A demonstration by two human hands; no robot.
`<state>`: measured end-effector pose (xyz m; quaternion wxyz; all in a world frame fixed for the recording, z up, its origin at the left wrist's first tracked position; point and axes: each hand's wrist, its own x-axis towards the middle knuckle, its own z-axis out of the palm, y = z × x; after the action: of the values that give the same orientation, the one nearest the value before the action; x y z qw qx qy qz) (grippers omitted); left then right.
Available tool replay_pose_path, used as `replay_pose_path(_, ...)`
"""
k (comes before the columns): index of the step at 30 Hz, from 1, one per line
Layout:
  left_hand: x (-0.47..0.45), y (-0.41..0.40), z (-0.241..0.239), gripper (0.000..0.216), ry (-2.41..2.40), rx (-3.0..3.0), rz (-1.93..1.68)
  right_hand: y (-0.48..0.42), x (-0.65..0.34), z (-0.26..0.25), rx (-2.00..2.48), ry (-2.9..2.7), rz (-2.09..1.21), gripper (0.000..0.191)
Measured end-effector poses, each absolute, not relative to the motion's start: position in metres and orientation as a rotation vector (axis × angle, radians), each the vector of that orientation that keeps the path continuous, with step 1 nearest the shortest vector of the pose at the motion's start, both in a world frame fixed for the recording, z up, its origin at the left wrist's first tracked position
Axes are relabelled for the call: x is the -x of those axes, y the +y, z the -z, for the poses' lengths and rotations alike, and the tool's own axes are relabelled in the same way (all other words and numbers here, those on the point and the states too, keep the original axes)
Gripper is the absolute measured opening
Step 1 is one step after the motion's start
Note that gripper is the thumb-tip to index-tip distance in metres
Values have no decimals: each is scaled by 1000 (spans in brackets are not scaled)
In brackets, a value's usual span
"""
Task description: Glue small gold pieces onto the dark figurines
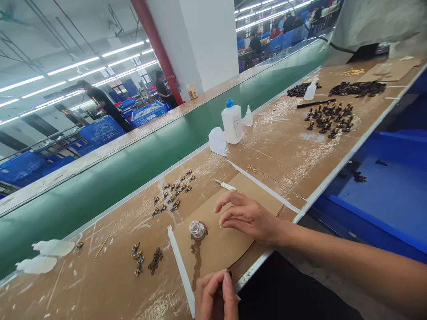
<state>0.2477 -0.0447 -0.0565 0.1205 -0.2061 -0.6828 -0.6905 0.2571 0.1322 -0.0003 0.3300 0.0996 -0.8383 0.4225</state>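
My right hand (248, 218) rests on a brown cardboard sheet (220, 249), its fingers curved, apart and empty, pointing toward a small round clear cap (198, 230). A dark wet streak runs from the cap across the cardboard. My left hand (216, 295) is at the bottom edge, thumb and fingers pinched on a tiny dark piece. Several small blue-and-gold parts (173, 193) lie beyond the cardboard. More of these parts (137, 258) and a dark cluster (155, 260) lie to its left.
A white bottle with a blue cap (232, 122), a small dropper bottle (248, 116) and white paper (217, 141) stand near the green conveyor belt (133, 164). Dark parts (328, 118) and piles (356, 88) lie farther along the bench. A blue crate (383, 195) sits below the bench edge. People work in the background.
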Motion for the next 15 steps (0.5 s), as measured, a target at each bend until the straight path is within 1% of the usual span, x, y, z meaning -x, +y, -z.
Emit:
replay_pose_path(3, -251, -44, 55, 4, -1977, 564, 2039, 134, -235, -6, -383, -2261, -925, 9)
replay_pose_path(8, -256, -42, 53, 3, -1988, 502, 2065, 132, -208, -17, -528, -2438, -666, 14)
replay_pose_path(15, -261, -46, 49, 5, -2054, 456, 2018, 133, -184, -25, -703, -2584, -493, 15)
